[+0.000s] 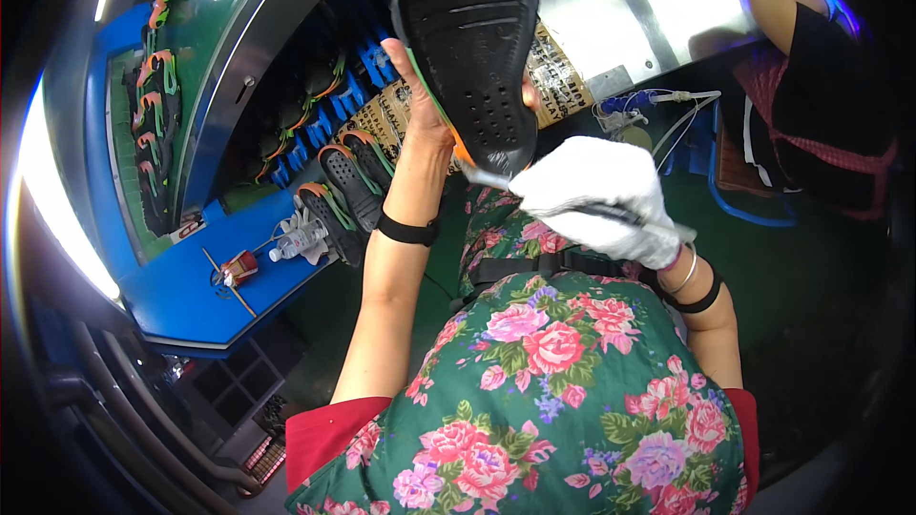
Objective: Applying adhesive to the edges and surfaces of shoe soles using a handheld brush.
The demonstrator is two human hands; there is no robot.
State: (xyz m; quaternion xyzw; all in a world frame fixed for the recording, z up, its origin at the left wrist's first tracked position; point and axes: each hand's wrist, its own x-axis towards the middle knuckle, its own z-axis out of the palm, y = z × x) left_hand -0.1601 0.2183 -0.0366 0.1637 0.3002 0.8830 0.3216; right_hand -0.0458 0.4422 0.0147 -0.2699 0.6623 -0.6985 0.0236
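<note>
By shoe (468, 48), perhaps a brush (489, 178)

Shoe (468, 48): black sole in rubber or plastic — which of the two cannot be told — with a satin finish, grooved at the wide end and dimpled at the narrow end. Thin tool (489, 178): smooth, with a grey metallic sheen. Glove (601, 186): white cloth, matt. Apron (549, 339): printed woven cloth, matt, softly creased. Bracelet (691, 269): polished metal. Table (181, 300): blue, smooth, slightly glossy surface. Bottle (291, 244), near the table's right edge: clear plastic, glossy. Perforated shoes (351, 189), at the table's upper right corner: dark, matt, moulded. Panel (658, 14): bare sheet metal — smooth and strongly reflective.
</note>
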